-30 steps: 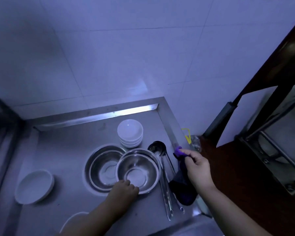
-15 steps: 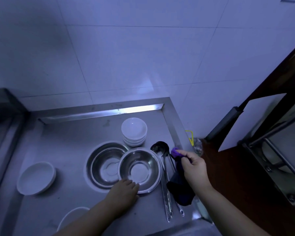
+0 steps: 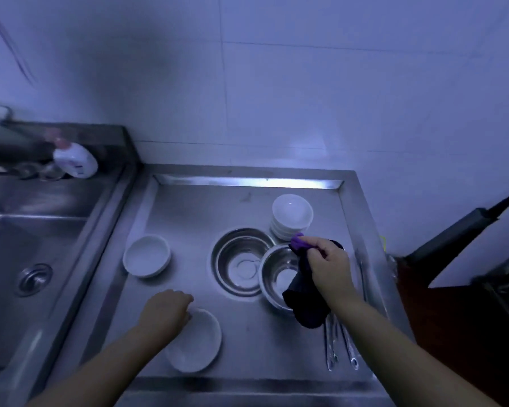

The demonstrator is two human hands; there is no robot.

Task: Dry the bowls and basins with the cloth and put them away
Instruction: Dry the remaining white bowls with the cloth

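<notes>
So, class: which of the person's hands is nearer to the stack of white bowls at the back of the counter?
Right. The right hand, gripping the cloth, is just in front of the stack of white bowls. The left hand is well off to the front left, on another white bowl.

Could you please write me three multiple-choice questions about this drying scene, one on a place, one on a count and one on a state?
1. Where is the stack of white bowls?
A. In the sink
B. At the back right of the drainboard
C. Under the left hand

2. How many steel basins are in view?
A. Two
B. Four
C. None

3. What is the right hand doing?
A. Resting flat on the counter
B. Holding a ladle
C. Gripping the cloth

Answers: 1 B, the stack stands near the back right corner, behind the basins. 2 A, a large basin and a small basin sit side by side. 3 C, its fingers curl round the dark cloth above the small basin.
</notes>
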